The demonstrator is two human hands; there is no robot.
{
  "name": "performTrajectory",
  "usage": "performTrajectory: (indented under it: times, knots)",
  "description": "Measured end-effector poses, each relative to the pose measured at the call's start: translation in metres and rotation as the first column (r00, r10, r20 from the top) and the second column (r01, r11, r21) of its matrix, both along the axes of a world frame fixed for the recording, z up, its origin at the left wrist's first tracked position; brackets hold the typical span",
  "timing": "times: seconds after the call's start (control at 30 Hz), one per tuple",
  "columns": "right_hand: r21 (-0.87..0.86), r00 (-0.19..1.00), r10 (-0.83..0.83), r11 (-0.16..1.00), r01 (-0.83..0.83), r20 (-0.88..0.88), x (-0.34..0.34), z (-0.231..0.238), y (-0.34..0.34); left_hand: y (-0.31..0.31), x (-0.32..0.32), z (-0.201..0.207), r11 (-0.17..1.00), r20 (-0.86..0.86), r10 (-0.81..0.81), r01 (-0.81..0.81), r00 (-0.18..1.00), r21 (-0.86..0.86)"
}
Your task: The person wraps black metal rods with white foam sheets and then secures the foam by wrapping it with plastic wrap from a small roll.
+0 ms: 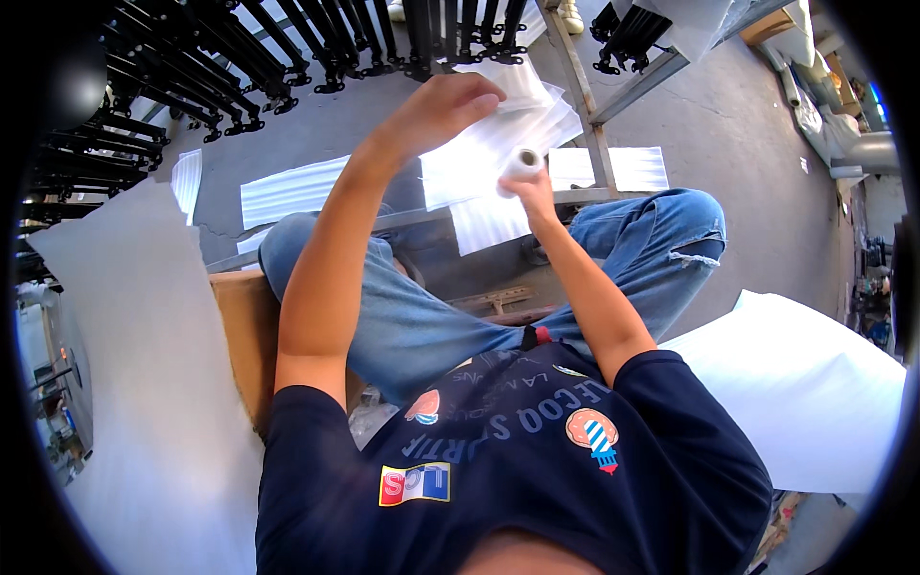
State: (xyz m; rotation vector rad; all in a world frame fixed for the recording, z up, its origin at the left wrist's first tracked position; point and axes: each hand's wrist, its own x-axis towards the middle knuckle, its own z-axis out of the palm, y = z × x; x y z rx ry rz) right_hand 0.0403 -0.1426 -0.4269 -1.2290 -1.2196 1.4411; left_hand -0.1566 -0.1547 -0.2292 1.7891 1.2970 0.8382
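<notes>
Low in front of me, my right hand point(533, 195) grips a small roll of clear stretch film point(523, 166). The roll's hollow core end faces up toward me. Farther forward and to the left, my left hand point(446, 107) is raised with its fingers bent together; anything pinched in them is too hard to make out. Beneath and just beyond both hands, white translucent packing sheets point(460, 177) overlap in a loose stack. The lower sheet hangs down over a metal bar in front of my knees.
Black metal parts point(316, 43) hang in rows along the far left, with a smaller bunch point(628, 36) to the right. A metal frame point(596, 144) crosses ahead. A cardboard box point(241, 345) and a large white sheet point(144, 383) stand at my left; another white sheet point(795, 393) lies right.
</notes>
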Motion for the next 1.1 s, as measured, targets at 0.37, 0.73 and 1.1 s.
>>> performTrajectory:
  times: [0.37, 0.73, 1.1]
  knots:
    - [0.004, 0.930, -0.199, 0.978, 0.208, 0.308, 0.059, -0.085, 0.012, 0.015, -0.002, 0.000, 0.996, 0.104, 0.020, -0.011, 0.994, -0.088]
    - [0.004, 0.985, -0.078, 0.997, 0.078, 0.157, 0.065, -0.109, 0.000, 0.007, 0.017, 0.005, 0.989, 0.363, -0.011, -0.042, 0.932, 0.139]
    - [0.221, 0.798, -0.597, 0.791, 0.570, 0.077, 0.042, 0.028, 0.036, -0.005, 0.020, 0.020, 0.959, 0.362, 0.117, -0.200, 0.925, 0.199]
